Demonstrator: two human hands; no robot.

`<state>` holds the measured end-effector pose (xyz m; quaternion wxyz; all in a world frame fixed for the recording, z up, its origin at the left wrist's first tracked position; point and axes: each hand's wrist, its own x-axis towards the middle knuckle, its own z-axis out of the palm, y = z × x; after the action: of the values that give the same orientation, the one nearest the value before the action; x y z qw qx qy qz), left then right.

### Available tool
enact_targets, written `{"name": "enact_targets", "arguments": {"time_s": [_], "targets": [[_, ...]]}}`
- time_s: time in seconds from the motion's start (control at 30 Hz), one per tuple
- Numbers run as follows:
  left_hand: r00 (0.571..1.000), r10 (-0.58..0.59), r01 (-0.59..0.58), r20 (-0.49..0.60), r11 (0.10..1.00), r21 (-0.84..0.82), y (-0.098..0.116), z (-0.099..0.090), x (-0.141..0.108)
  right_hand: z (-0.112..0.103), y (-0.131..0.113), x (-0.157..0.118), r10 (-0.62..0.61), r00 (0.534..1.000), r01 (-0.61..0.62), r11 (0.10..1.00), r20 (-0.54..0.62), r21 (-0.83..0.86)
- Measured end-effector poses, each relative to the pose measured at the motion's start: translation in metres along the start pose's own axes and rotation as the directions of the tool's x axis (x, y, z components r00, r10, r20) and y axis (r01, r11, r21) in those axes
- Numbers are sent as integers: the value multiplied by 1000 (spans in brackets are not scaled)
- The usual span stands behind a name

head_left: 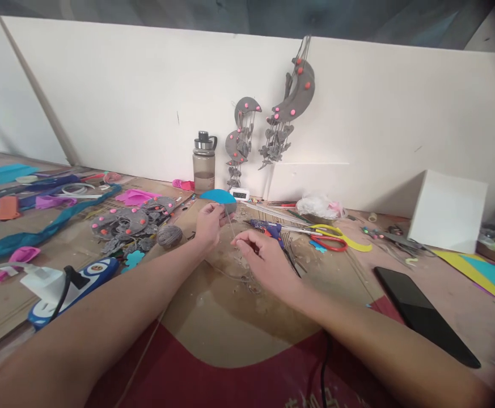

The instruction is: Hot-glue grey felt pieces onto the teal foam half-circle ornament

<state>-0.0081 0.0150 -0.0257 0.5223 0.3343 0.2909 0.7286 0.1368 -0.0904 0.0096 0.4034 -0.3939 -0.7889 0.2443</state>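
My left hand (211,225) is closed on a flat rounded piece (218,196) with a bright blue part above and a grey part at its lower right; its full outline is partly hidden by the fingers. From this piece a thin grey yarn (231,224) runs down to my right hand (266,255). Thumb and forefinger of that hand are pinched on the yarn. Loose loops of yarn (253,286) lie on the brown cardboard (221,343) below. A grey yarn ball (169,236) rests left of my left wrist.
Behind my hands are a water bottle (204,170), a glue gun (268,226), scissors (328,241) and a small digital clock (239,195). Grey moon hangings (298,93) hang on the white board. A power strip (96,272) lies left, a phone (421,314) right.
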Motion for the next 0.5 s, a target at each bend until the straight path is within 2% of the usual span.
{"name": "enact_targets", "arguments": {"time_s": [0.13, 0.23, 0.3, 0.4, 0.43, 0.5], "targets": [[1000, 21, -21, -3, 1000, -8, 4, -5, 5, -9, -41, -19, -102, 989, 99, 995, 104, 32], [999, 22, -23, -27, 999, -31, 5, -9, 13, -14, -66, -34, -245, 944, 244, 969, 223, 32], [998, 3, -6, -60, 999, -54, 6, -11, 17, -16, -77, -42, -393, 850, 415, 910, 350, 15], [996, -30, 23, -89, 997, -78, 7, -11, 20, -19, -84, -48, -562, 626, 646, 762, 541, 43], [995, -38, 30, -88, 996, -87, 7, -11, 20, -21, -85, -49, -576, 564, 675, 734, 591, 72], [994, -41, 30, -102, 994, -107, 9, -10, 20, -27, -87, -49, -550, 486, 646, 750, 680, 145]]}}
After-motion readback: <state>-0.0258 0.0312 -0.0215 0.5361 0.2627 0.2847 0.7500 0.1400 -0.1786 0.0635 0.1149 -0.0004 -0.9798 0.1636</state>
